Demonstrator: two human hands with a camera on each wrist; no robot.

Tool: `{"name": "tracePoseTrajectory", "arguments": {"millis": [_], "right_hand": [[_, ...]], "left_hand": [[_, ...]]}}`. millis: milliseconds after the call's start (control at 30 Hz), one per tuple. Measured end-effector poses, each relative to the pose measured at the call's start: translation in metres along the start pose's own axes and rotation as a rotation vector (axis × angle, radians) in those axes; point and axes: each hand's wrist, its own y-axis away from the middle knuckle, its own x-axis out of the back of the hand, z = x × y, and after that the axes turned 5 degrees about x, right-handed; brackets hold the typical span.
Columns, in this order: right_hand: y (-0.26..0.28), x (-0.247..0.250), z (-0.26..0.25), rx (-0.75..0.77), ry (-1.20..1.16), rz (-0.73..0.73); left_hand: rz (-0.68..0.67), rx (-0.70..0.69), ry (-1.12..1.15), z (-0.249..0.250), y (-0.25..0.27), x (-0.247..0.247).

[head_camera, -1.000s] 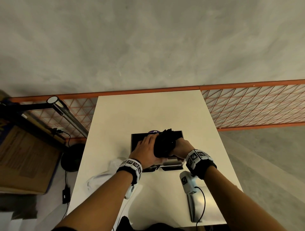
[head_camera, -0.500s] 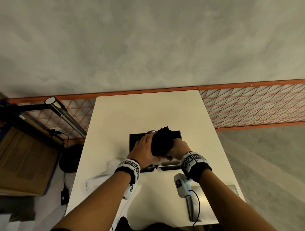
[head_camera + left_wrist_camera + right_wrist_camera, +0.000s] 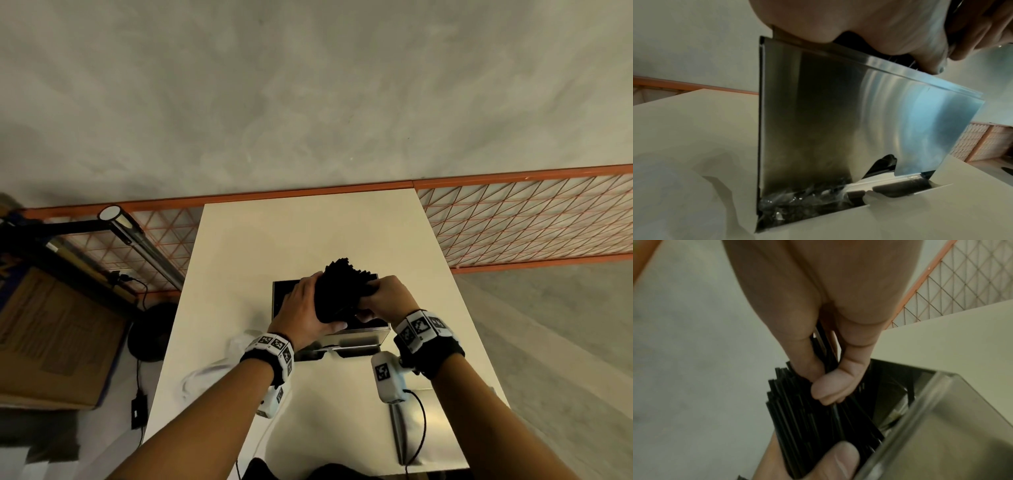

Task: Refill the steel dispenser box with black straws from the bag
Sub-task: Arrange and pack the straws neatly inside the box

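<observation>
A thick bundle of black straws (image 3: 339, 294) stands tilted over the open top of the steel dispenser box (image 3: 356, 337) in the middle of the white table (image 3: 274, 246). My left hand (image 3: 303, 308) wraps the bundle from the left, its thumb under the low end. My right hand (image 3: 383, 301) grips the straws (image 3: 807, 415) from the right, fingers curled into them. The left wrist view shows the box's shiny front wall (image 3: 849, 121) with the dispensing slot at its foot. The clear plastic bag (image 3: 212, 370) lies crumpled at the table's left edge.
A steel lid (image 3: 431, 425) lies flat near the front right of the table. An orange wire fence (image 3: 531, 222) runs behind the table. A black lamp arm (image 3: 137, 246) and a cardboard box (image 3: 51, 342) stand on the left, beyond the table.
Both hands have lifted the straw bundle a little and turned it more upright over the box opening. The box and lid have stayed put.
</observation>
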Motion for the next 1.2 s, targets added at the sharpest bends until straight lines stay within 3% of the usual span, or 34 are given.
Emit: {"name": "tracePoseTrajectory", "arguments": {"millis": [233, 433, 533, 667, 800, 933, 1200], "right_hand": [[-0.003, 0.014, 0.0, -0.063, -0.381, -0.021], [0.001, 0.013, 0.008, -0.084, -0.492, -0.001], [0.004, 0.006, 0.009, 0.008, -0.472, 0.027], [0.005, -0.001, 0.011, 0.157, -0.246, 0.005], [0.005, -0.007, 0.012, 0.191, -0.132, 0.029], [0.004, -0.024, 0.013, 0.231, 0.13, 0.131], [0.004, -0.032, 0.018, 0.204, 0.029, 0.226]], "left_hand": [[0.096, -0.053, -0.029, 0.014, 0.0, -0.008], [0.123, -0.095, -0.106, 0.022, -0.003, -0.013], [0.139, -0.022, -0.054, 0.025, -0.004, -0.011], [0.161, 0.017, 0.007, 0.023, -0.006, -0.008], [0.185, 0.042, 0.058, 0.02, -0.008, -0.009], [0.163, 0.043, 0.068, 0.021, -0.009, -0.011], [0.149, 0.079, 0.094, 0.018, -0.009, -0.011]]}}
